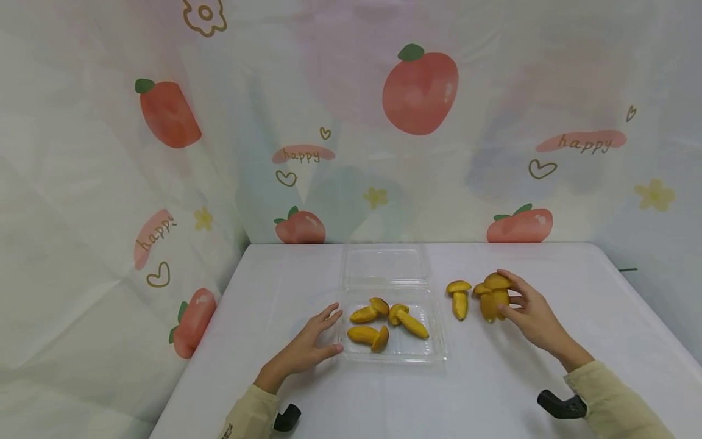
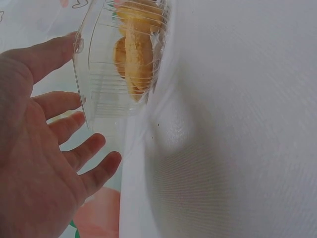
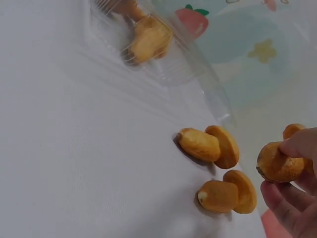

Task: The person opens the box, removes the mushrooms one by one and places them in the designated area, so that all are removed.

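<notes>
My right hand [image 1: 532, 314] pinches a yellow-brown toy mushroom [image 3: 280, 162] between thumb and fingers, raised over the table to the right of the container. Below it, a second mushroom [image 3: 218, 196] lies on the cloth, partly covered by the held one in the head view. Another mushroom [image 1: 459, 300] lies just left of these two. At the left wall of the clear plastic container [image 1: 392, 358], my left hand [image 1: 308, 347] is spread, thumb and fingertips right at the rim. Inside the container are three mushrooms, two at left [image 1: 368, 335] and one at right [image 1: 411, 323].
The container's hinged lid [image 1: 385, 265] lies folded back toward the rear of the table. White cloth covers the table [image 1: 395, 402]. Behind and to the left hangs a printed curtain [image 1: 351, 79] with fruit patterns.
</notes>
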`<action>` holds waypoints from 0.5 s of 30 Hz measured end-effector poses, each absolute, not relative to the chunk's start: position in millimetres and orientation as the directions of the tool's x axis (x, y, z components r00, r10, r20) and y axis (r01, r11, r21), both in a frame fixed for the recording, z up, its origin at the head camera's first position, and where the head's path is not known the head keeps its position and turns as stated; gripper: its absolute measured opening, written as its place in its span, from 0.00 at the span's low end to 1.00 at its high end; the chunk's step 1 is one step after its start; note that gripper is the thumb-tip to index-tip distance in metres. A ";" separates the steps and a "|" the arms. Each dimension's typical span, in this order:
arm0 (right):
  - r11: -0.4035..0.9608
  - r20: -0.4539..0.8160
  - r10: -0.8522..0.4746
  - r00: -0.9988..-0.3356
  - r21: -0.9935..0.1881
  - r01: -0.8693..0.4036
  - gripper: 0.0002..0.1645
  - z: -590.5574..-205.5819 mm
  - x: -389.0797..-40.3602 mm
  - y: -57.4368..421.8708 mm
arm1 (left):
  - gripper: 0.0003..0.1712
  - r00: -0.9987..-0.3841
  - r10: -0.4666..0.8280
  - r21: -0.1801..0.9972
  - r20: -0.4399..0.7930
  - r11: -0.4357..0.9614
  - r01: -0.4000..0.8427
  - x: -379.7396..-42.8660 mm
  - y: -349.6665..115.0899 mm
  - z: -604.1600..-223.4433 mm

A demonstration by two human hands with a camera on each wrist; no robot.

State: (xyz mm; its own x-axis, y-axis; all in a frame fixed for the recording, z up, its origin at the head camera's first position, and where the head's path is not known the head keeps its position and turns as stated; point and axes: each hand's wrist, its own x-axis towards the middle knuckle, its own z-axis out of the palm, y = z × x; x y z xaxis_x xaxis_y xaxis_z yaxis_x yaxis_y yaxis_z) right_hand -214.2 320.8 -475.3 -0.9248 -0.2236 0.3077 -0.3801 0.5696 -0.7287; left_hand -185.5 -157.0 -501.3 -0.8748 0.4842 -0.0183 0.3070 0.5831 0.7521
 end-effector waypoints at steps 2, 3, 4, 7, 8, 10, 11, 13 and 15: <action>0.579 0.306 -0.218 -0.927 -0.724 -0.376 0.43 -477.6 -215.6 324.6 | 0.43 -0.873 0.487 0.752 -0.017 0.581 0.310 -185.5 -157.5 -501.8; 0.582 0.307 -0.214 -0.927 -0.723 -0.374 0.43 -478.7 -216.2 326.4 | 0.43 -0.873 0.488 0.753 -0.017 0.581 0.310 -185.3 -157.7 -501.9; 0.585 0.308 -0.212 -0.928 -0.721 -0.373 0.43 -479.9 -217.0 328.4 | 0.43 -0.873 0.488 0.754 -0.016 0.579 0.310 -185.2 -157.7 -502.0; 0.597 0.309 -0.200 -0.930 -0.714 -0.366 0.42 -483.6 -219.3 334.1 | 0.43 -0.875 0.483 0.756 -0.026 0.582 0.299 -185.1 -157.8 -502.3; 0.607 0.307 -0.195 -0.932 -0.709 -0.360 0.42 -484.8 -220.0 336.1 | 0.43 -0.876 0.482 0.756 -0.027 0.582 0.297 -185.0 -157.7 -502.4; 0.619 0.299 -0.187 -0.936 -0.704 -0.348 0.42 -487.5 -221.7 339.7 | 0.42 -0.877 0.480 0.755 -0.026 0.584 0.297 -184.9 -157.6 -502.7; 0.630 0.290 -0.180 -0.940 -0.700 -0.336 0.42 -488.6 -222.3 341.4 | 0.42 -0.877 0.480 0.755 -0.026 0.585 0.297 -184.9 -157.6 -502.7; 0.649 0.268 -0.169 -0.948 -0.694 -0.312 0.42 -491.0 -223.8 344.8 | 0.42 -0.877 0.480 0.756 -0.024 0.583 0.298 -184.8 -157.7 -502.5; 0.664 0.248 -0.161 -0.955 -0.689 -0.291 0.41 -493.6 -225.5 348.3 | 0.42 -0.877 0.480 0.756 -0.023 0.582 0.298 -184.6 -157.6 -502.1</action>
State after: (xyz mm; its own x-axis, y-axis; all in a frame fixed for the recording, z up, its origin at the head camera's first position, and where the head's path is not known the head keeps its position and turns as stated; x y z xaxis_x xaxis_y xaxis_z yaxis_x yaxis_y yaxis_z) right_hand -225.5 348.3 -493.6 -0.9553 -0.1611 0.2479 -0.2907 0.6642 -0.6887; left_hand -184.6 -157.6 -502.1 -0.8770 0.4800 -0.0234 0.2984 0.5820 0.7565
